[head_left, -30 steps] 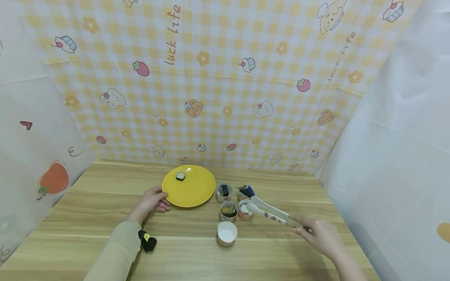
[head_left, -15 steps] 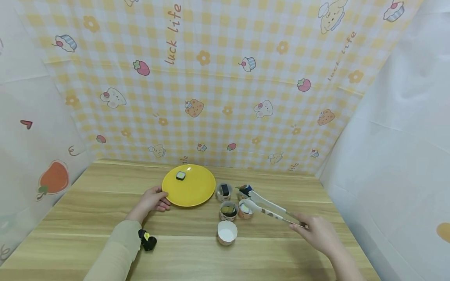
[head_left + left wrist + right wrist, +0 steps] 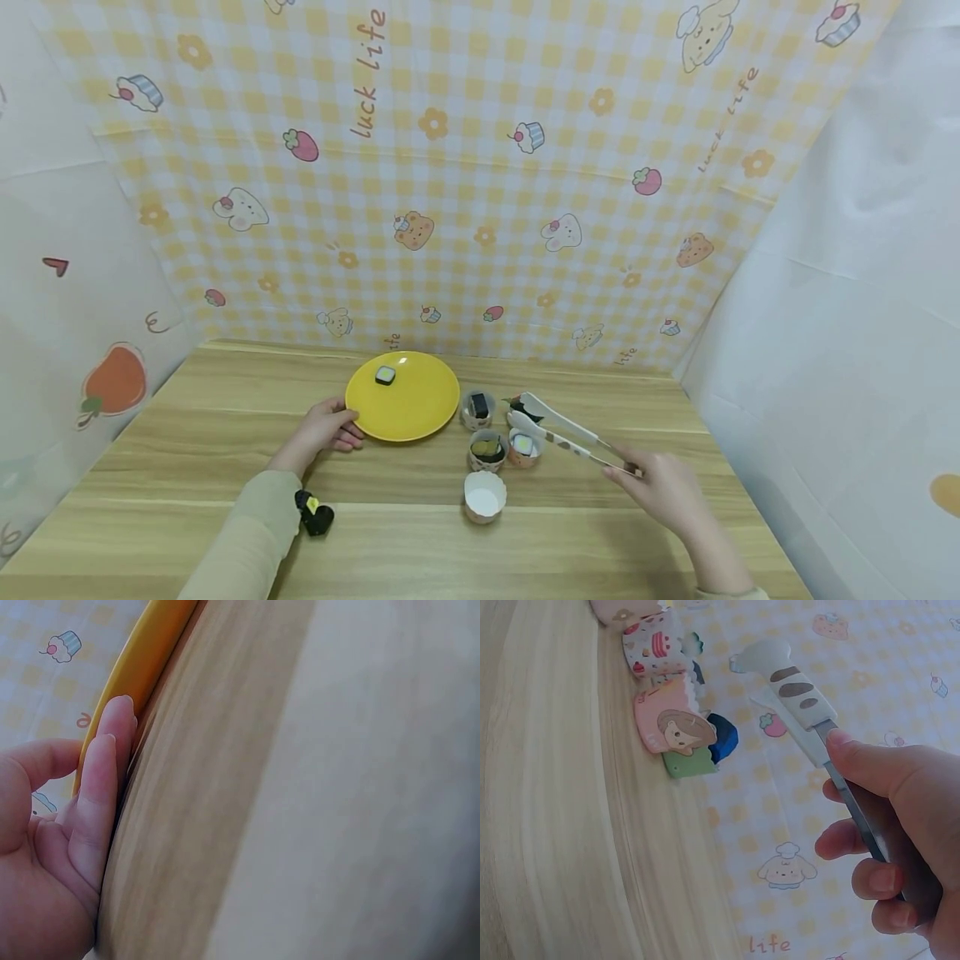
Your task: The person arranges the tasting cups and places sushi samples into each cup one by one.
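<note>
My left hand (image 3: 327, 425) pinches the near-left rim of a yellow plate (image 3: 420, 408), thumb on top and fingers underneath in the left wrist view. On the plate lies a small sushi roll piece (image 3: 386, 376). My right hand (image 3: 663, 487) grips white-tipped tongs (image 3: 573, 448) by their metal arms. The tongs' tips are apart, over the back right paper cup, partly hiding the dark piece (image 3: 531, 408) in it. In the cup in front of it sits a pale sushi roll piece (image 3: 523, 445). In the right wrist view the tongs (image 3: 795, 686) hang above the cups, holding nothing visible.
The paper cups stand close together right of the plate. One back cup holds a dark block (image 3: 478, 406), another a brown-topped piece (image 3: 487, 449). A white-lined cup (image 3: 484, 498) with nothing in it stands nearest. A patterned cloth (image 3: 480, 208) rises behind the table.
The tongs and my right hand have shifted left and away from me, from the front cup with the pale roll to the back right cup. My left hand has not moved.
</note>
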Demonstrator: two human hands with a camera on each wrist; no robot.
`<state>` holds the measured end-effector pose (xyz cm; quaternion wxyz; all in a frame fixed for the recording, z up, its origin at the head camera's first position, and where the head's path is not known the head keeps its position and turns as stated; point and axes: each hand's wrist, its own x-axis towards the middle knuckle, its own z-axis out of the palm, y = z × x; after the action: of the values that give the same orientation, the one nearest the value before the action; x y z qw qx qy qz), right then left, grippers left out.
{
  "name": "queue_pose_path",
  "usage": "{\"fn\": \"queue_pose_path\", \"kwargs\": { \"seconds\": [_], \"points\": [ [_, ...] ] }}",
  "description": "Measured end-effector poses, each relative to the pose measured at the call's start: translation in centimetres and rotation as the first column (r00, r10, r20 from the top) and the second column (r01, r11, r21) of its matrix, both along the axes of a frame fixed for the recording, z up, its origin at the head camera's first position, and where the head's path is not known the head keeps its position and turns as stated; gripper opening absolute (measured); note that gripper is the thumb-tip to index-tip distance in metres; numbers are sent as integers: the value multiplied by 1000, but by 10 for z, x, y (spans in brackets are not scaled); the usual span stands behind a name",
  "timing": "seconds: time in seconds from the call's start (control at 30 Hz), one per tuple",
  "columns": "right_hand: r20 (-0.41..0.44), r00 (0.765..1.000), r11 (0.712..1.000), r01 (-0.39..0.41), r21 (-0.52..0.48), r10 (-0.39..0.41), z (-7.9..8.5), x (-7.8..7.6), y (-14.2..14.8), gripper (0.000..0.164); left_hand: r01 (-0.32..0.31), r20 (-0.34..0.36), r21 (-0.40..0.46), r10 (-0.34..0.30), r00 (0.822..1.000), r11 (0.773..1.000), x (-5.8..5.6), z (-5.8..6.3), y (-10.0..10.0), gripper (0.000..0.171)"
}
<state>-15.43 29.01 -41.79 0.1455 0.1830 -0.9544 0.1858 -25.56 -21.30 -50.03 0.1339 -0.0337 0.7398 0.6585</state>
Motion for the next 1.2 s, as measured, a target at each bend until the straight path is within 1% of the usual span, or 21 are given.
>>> {"fn": "queue_pose_path", "kwargs": {
  "seconds": [0.13,0.37,0.53,0.77,1.03,1.13,1.2],
  "points": [
    [-27,1000,1000,-16,-2,16,-1,-4,-4,37,7,-2,1,-7,1000,1000,1,0,0,44],
    [-46,999,999,-28,16,28,2,-9,-13,36,-10,9,2,10,1000,1000,0,-2,0,43],
    [-12,1000,1000,-9,22,9,4,-14,-22,37,-19,7,-1,19,1000,1000,-2,-4,-1,40],
    [20,1000,999,13,50,-14,6,-22,-33,41,-20,1,5,20,1000,1000,-2,-4,-1,43],
    [20,999,998,-34,44,33,10,-31,-43,43,-14,4,12,14,1000,1000,-1,-2,0,44],
    [23,999,998,-44,38,43,13,-35,-48,42,0,-1,13,0,1000,1000,-1,-1,0,44],
    [25,998,998,-55,38,54,15,-37,-52,41,-8,5,18,8,1000,1000,-1,-1,0,43]
  ]
}}
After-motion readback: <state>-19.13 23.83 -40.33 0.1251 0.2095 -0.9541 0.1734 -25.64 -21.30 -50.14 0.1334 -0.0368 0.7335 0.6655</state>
